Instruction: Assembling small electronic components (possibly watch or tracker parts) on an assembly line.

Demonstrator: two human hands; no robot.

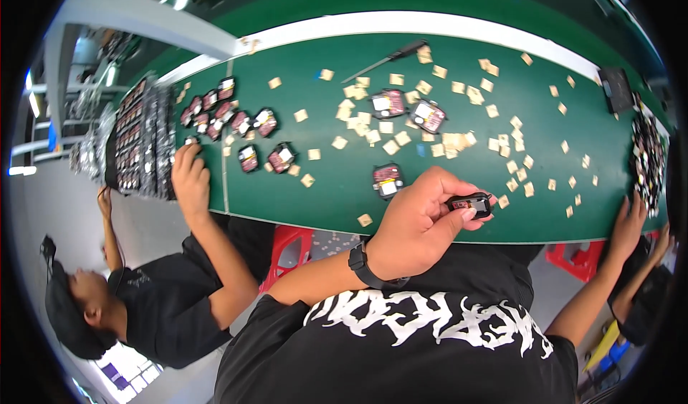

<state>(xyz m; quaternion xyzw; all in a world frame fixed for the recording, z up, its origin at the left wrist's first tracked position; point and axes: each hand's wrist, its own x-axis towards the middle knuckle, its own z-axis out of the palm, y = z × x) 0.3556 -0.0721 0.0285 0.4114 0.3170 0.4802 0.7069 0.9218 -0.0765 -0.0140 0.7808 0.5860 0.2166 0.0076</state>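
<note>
My left hand, with a black watch on its wrist, pinches a small black rounded device between thumb and fingers just over the table's near edge. The device has a glossy face and a small red marking; its exact kind does not show. Far to the right, my right hand reaches with stretched fingers to the near end of a dense pile of small dark parts. Closest to my left hand on the table lies a black device with a dark red label.
On the green table lie scattered beige squares, more red-labelled devices and a screwdriver. A black box stands at far right. Left, a co-worker's hand touches the table beside stacked trays. Red stools stand below.
</note>
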